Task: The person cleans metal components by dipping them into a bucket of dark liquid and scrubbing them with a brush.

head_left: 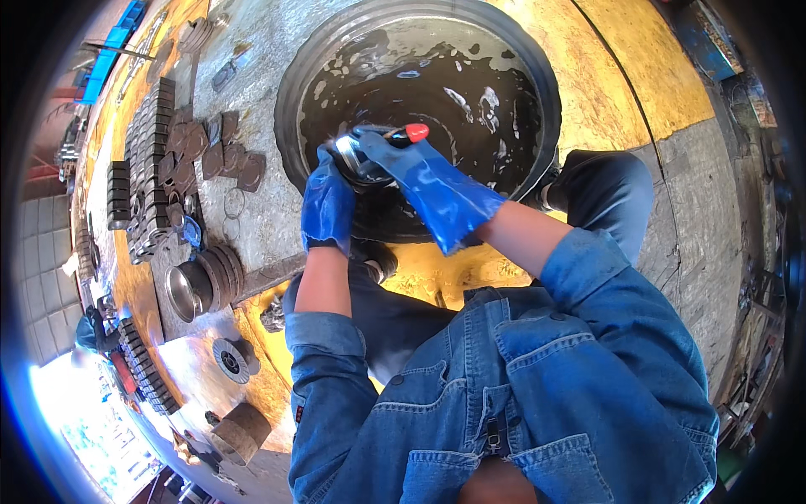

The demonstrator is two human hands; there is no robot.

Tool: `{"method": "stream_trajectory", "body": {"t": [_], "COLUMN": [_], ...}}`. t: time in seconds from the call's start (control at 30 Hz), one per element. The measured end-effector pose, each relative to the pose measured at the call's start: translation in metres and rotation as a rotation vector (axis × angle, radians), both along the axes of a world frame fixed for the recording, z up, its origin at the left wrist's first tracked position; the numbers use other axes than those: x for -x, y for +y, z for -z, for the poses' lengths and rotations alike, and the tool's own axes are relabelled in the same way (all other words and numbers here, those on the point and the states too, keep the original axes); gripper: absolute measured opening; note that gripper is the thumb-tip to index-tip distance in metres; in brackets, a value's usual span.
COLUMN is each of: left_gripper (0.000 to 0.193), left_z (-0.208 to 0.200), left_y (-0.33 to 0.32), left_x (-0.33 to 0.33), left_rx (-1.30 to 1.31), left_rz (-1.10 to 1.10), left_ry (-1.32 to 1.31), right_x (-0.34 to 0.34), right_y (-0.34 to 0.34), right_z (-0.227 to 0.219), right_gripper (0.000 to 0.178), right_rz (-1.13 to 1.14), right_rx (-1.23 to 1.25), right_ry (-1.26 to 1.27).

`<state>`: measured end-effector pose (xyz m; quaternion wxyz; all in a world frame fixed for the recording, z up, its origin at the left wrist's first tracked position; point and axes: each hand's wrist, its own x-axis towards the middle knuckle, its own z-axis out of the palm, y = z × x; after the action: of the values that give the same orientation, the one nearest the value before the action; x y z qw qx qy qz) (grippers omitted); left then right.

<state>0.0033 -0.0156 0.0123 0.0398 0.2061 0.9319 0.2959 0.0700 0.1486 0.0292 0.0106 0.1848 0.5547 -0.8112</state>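
Observation:
Both my hands wear blue rubber gloves and are over the near left part of a large round tub (546, 92) of dark liquid (403, 76). My left hand (329, 197) is closed around a shiny round metal part (348, 153), seen partly between the gloves. My right hand (420, 172) is closed on a tool with a dark handle and red tip (416, 132), against the metal part. The tool's working end is hidden by the glove and the part. Bubbles or foam float on the liquid.
Left of the tub lie long rows of dark metal blocks (155, 126), flat dark plates (189, 143) and several stacked metal rings (189, 290). A grey spool (230, 361) and a brown container (241, 433) stand nearer. My bent knee (609, 189) is right of the tub.

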Motion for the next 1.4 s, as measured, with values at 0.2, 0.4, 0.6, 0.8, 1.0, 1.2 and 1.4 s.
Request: {"method": "stream_trajectory", "body": {"t": [0.2, 0.4, 0.6, 0.8, 1.0, 1.2, 1.4], "left_gripper": [0.041, 0.035, 0.032, 0.030, 0.027, 0.025, 0.025], "left_z": [-0.040, 0.005, -0.016, -0.024, -0.029, -0.029, -0.024], "left_y": [0.027, -0.024, -0.008, -0.002, 0.006, 0.001, 0.005], "left_x": [-0.014, -0.008, -0.015, -0.012, -0.015, -0.022, -0.026], "left_rx": [0.084, -0.050, -0.084, -0.135, -0.176, -0.188, 0.360], "left_rz": [-0.139, -0.110, -0.193, -0.237, -0.259, -0.286, 0.029], "left_ry": [-0.151, -0.065, -0.139, -0.173, -0.181, -0.149, 0.455], "right_x": [0.051, 0.004, 0.030, 0.037, -0.008, -0.012, 0.001], "right_y": [0.036, -0.002, -0.022, 0.034, 0.073, 0.034, 0.035], "right_z": [0.038, -0.050, -0.025, 0.037, 0.067, 0.022, 0.042], "right_gripper": [0.025, 0.027, 0.034, 0.032, 0.032, 0.031, 0.037], "right_rz": [0.186, 0.054, 0.143, 0.155, -0.057, -0.197, -0.207], "right_rx": [0.061, 0.019, -0.011, -0.252, -0.433, -0.902, -1.110], "right_ry": [0.070, -0.135, 0.007, 0.038, -0.161, 0.737, 0.698]}}
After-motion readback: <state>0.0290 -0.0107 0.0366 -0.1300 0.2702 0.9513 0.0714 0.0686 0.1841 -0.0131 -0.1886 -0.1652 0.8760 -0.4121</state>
